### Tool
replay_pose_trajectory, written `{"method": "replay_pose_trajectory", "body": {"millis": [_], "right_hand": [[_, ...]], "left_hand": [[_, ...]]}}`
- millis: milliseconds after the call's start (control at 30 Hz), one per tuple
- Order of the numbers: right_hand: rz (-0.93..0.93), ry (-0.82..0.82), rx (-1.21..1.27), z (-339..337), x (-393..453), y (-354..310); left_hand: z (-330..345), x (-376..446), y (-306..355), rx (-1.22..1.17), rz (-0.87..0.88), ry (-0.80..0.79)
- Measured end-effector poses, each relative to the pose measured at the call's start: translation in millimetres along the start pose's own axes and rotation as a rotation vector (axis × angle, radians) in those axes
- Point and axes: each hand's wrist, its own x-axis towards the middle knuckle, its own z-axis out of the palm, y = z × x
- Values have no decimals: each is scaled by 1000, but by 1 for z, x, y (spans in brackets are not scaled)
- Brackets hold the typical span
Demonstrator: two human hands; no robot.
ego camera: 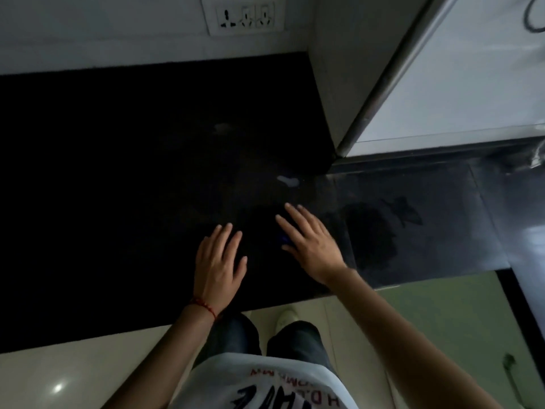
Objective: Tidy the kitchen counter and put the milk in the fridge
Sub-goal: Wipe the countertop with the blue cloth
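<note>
hands [262, 252] flat, fingers forward, dark counter [118, 178]

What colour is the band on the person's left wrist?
Red: a thin thread bracelet on the left wrist, seen in the head view.

Both bare forearms reach forward from the near edge of the view. The left hand [219, 261] lies palm down with its fingers [227, 231] spread and straight, pointing to the far side; a red thread bracelet [205, 306] circles its wrist. The right hand [309, 243] sits just to the right and slightly farther, palm down, fingers splayed and angled toward the far left. Neither hand has a grip on anything.
</note>
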Motion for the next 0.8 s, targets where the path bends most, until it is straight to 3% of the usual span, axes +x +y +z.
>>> {"method": "replay_pose_trajectory", "body": {"millis": [200, 233, 333, 367, 400, 467, 500, 533, 633, 667, 800], "right_hand": [[398, 99, 103, -2, 78, 2], [339, 98, 96, 0, 79, -10], [-71, -23, 25, 7, 68, -7], [-85, -8, 20, 6, 75, 7], [24, 28, 38, 3, 87, 18], [418, 115, 125, 0, 108, 24], [489, 128, 126, 1, 114, 14], [403, 125, 101, 3, 115, 1], [-152, -38, 7, 14, 100, -6], [-161, -19, 5, 11, 106, 4], [500, 81, 170, 5, 150, -4]], "left_hand": [[-13, 22, -41, 67, -112, -75], [-14, 24, -41, 60, -124, -77], [-14, 23, -41, 58, -123, -70], [-14, 23, -41, 58, -123, -74], [-15, 24, -41, 60, -123, -78], [-14, 24, -41, 59, -124, -86], [-14, 25, -41, 56, -129, -88], [-14, 25, -41, 54, -132, -89], [-14, 25, -43, 57, -133, -101], [-14, 25, -43, 59, -135, -100], [-12, 26, -44, 58, -141, -89]]}}
